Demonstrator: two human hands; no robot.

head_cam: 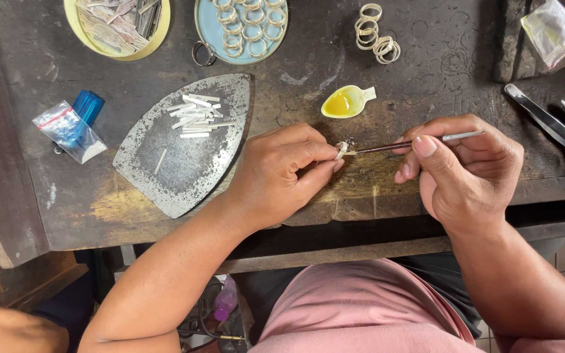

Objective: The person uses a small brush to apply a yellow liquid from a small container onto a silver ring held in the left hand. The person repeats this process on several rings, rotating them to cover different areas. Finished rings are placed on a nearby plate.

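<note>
Wooden table [387, 189], dark and scuffed: two hands meet over a tiny strip at its near edge.

Left hand [282, 173] pinches the pale strip [342, 151] between thumb and fingertips, closed tight on it; right hand [469, 170] grips a thin brush [413, 142] like a pen, its tip touching the strip. The strip looks light, stiff and thin, so likely easy to bend or drop; a pinch at its end, as here, leaves the rest free. The brush is slim and best held near its middle. More strips [194, 116] lie on a grey metal plate [178, 176] to the left. A yellow spoon [346, 102] of liquid sits just beyond the hands, with rings [375, 33] farther off and tweezers [544, 119] at the right.
</note>
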